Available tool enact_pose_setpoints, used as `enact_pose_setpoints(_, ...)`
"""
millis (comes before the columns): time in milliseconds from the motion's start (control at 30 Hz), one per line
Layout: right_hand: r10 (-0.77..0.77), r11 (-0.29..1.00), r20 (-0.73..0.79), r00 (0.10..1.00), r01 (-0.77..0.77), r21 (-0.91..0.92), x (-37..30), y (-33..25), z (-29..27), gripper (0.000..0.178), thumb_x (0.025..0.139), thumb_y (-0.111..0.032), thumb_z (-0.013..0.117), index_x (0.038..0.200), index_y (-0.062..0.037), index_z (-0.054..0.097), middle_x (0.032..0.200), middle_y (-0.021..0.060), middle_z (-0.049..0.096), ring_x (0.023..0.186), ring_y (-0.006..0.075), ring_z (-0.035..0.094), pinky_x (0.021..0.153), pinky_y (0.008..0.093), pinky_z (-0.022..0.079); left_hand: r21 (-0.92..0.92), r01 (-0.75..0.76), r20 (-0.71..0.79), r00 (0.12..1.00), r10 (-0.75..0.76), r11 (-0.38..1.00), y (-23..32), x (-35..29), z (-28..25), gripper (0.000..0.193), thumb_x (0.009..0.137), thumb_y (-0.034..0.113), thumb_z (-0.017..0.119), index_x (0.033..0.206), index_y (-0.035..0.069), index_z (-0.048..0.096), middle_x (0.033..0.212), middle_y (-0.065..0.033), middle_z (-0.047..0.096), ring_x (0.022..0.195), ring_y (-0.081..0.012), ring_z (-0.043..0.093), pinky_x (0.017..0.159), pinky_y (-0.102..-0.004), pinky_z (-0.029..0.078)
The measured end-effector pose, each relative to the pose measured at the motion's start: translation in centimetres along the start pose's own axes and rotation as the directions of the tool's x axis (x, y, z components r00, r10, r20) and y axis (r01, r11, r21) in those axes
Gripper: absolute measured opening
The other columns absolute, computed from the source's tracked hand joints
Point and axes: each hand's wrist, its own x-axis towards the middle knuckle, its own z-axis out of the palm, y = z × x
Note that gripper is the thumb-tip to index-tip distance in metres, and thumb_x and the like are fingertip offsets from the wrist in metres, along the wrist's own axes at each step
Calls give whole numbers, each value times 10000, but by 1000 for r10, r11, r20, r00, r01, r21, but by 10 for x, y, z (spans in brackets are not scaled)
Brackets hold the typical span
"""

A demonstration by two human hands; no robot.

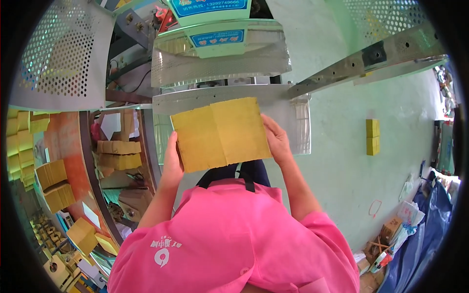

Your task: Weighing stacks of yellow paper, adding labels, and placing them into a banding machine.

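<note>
Between my two hands is a rough yellow paper (220, 134), roughly rectangular, with a crease down its middle and uneven edges. Whether it is one sheet or a thin stack, I cannot tell. My left hand (173, 158) grips its left edge near the lower corner. The right edge is in my right hand (277, 139), thumb on top, with the other fingers partly hidden. It is held tilted in front of my body, over the near edge of a metal tray (301, 132) on a machine.
Above the tray stands a clear guard (220, 63); a drilled metal bar (366, 61) slants out to the right. Left are a perforated panel (58, 63) and shelving with yellow paper bundles (119, 154). Two yellow bundles (373, 136) lie on the green floor, and a blue tarp (420, 239) lies lower right.
</note>
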Motion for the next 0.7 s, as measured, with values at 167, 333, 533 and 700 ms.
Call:
enact_pose_setpoints(167, 87, 978, -12, 996, -88, -191, 10, -35, 5, 395, 1004, -277, 542, 1324, -52, 592, 1155, 51, 665, 1025, 112, 601, 828, 251, 500, 191, 53, -15, 999, -51, 980, 10, 3, -17, 502, 1052, 416, 357, 1373, 59, 504, 1327, -52, 586, 1207, -173, 564, 1011, -334, 432)
enact_pose_setpoints(333, 177, 970, 54, 983, -165, -179, 16, -43, 5, 421, 993, -314, 562, 1319, -51, 595, 1173, 46, 652, 999, 110, 600, 812, 250, 499, 209, 90, -76, 994, -76, 974, 11, 2, -19, 513, 1066, 396, 316, 1406, 40, 459, 1373, -77, 552, 1268, -195, 519, 1063, -359, 388)
enact_pose_setpoints(533, 142, 979, 88, 986, -127, -163, 12, -39, 6, 430, 995, -315, 557, 1336, -54, 580, 1226, 80, 649, 1121, 169, 592, 946, 301, 474, 274, 149, -64, 989, -136, 950, 22, -3, -9, 555, 1056, 447, 329, 1435, 56, 440, 1401, -65, 537, 1280, -189, 510, 1068, -356, 384)
enact_pose_setpoints(700, 178, 984, 134, 975, -180, 0, 13, -31, 12, 470, 1011, -319, 525, 1396, -50, 519, 1351, 103, 576, 1255, 184, 512, 1063, 313, 383, 356, 235, -42, 971, -236, 904, 25, 6, -8, 575, 1042, 470, 378, 1437, 58, 444, 1381, -60, 546, 1270, -172, 513, 1020, -344, 418)
